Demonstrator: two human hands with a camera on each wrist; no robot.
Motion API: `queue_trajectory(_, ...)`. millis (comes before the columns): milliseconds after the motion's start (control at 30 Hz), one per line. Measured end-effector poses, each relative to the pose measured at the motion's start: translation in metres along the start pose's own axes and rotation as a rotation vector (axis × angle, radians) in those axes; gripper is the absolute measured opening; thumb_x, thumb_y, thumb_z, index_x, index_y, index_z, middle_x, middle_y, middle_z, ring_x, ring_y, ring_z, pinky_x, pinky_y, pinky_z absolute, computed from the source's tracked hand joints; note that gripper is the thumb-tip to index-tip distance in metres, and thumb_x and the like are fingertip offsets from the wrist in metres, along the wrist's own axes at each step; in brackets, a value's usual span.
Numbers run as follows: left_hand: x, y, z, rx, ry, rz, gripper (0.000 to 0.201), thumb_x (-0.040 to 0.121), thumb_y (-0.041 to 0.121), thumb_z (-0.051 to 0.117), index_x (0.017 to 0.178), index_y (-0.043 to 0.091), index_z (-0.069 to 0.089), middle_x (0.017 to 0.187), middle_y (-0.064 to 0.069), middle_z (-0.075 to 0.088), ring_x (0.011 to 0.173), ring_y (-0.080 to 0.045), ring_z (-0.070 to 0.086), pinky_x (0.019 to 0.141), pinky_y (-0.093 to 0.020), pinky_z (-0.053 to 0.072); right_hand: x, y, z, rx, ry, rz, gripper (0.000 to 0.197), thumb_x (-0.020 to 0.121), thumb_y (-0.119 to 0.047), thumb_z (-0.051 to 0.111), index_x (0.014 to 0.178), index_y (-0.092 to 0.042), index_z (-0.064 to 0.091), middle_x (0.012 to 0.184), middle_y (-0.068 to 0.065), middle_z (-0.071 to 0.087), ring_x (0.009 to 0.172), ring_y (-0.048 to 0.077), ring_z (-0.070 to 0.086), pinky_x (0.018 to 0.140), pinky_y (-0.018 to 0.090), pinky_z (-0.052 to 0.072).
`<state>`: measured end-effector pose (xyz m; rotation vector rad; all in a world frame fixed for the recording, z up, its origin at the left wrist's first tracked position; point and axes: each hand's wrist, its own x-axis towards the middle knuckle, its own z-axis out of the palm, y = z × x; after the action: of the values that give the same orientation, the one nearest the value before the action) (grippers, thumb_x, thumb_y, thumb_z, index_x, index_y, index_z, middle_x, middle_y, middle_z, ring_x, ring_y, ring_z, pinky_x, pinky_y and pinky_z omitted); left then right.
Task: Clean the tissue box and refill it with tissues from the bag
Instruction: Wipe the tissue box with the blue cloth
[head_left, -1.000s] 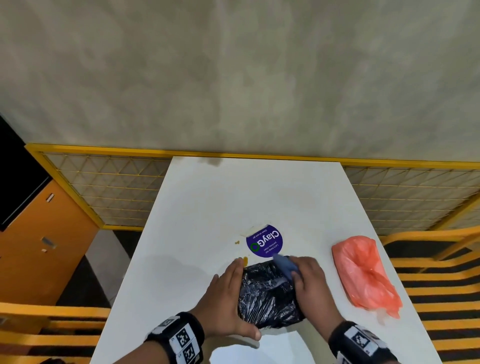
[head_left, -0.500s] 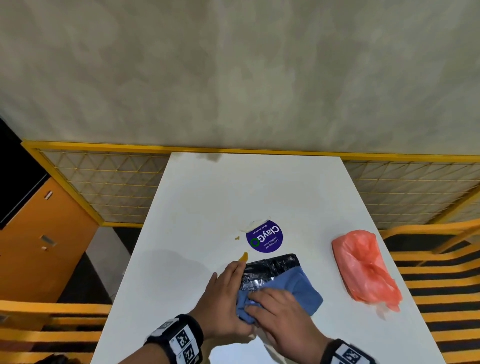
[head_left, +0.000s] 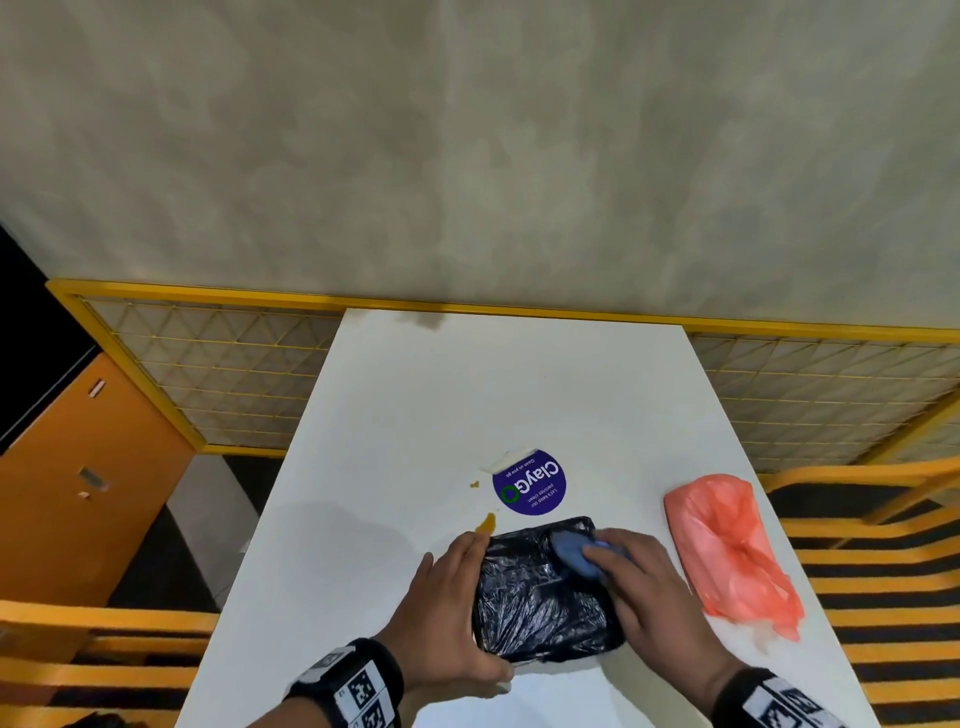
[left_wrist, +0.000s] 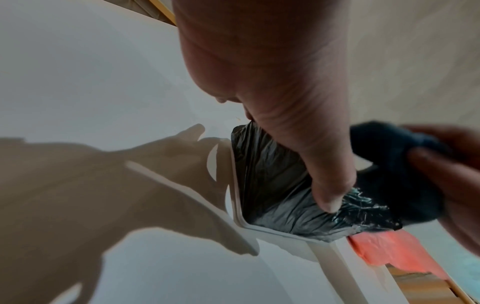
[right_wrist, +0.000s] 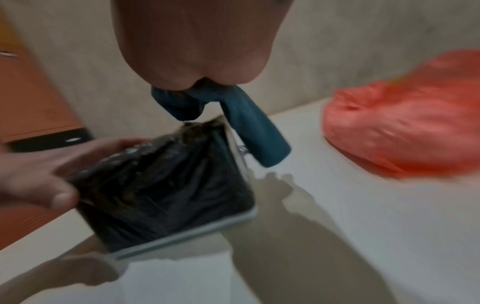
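The tissue box (head_left: 540, 597), covered in crinkled black plastic with a white rim, lies on the white table (head_left: 467, 405) near its front edge. My left hand (head_left: 447, 608) grips the box's left side, thumb over the near edge. In the left wrist view the thumb presses on the black plastic of the box (left_wrist: 272, 185). My right hand (head_left: 639, 582) holds a bunched blue cloth (head_left: 571, 553) on the box's far right corner. From the right wrist, the cloth (right_wrist: 249, 127) hangs from my fist over the box (right_wrist: 161, 195). The red plastic bag (head_left: 727, 545) lies to the right.
A round purple sticker (head_left: 530, 483) sits just beyond the box, with small yellow stains (head_left: 487, 521) to its left. A yellow mesh railing (head_left: 208, 374) runs behind the table, below a concrete wall. Orange-striped seating flanks both sides.
The right hand swept the blue cloth over the box toward me, then back to the far right corner. The left hand kept its hold on the box's left side.
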<state>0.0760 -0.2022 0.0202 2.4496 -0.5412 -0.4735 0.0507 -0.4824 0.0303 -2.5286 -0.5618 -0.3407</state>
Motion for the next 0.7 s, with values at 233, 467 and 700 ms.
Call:
queue_trajectory(233,-0.002,-0.001,0.000,-0.153,-0.069,0.007,0.147,0.059,0.049,0.091,0.147,0.039,-0.027,0.143,0.043,0.003,0.131,0.028,0.011,0.107,0.001,-0.001,0.040,-0.048,0.059,-0.055,-0.271,-0.256,0.034,0.080,-0.015,0.061,0.112,-0.025,0.062,0.123,-0.001,0.060,0.112,0.018,0.054,0.090,0.033,0.050)
queue_trajectory(467,-0.001,0.002,0.001,-0.112,-0.032,0.004,0.142,0.056,0.055,0.087,0.157,0.037,-0.013,0.149,0.030,0.012,0.137,0.008,0.020,0.110,-0.005,0.009,0.048,-0.030,0.061,-0.064,-0.203,-0.126,0.039,0.081,-0.016,0.057,0.119,-0.024,0.058,0.121,-0.002,0.061,0.107,0.018,0.058,0.088,0.033,0.049)
queue_trajectory(700,-0.002,0.004,0.000,-0.060,-0.024,-0.014,0.146,0.056,0.061,0.082,0.160,0.029,-0.015,0.163,0.015,0.006,0.150,-0.013,0.019,0.125,-0.035,0.009,0.067,0.019,0.036,0.069,0.040,0.380,0.034,0.083,-0.002,0.055,0.107,-0.021,0.068,0.098,-0.001,0.062,0.093,0.023,0.060,0.075,0.025,0.043)
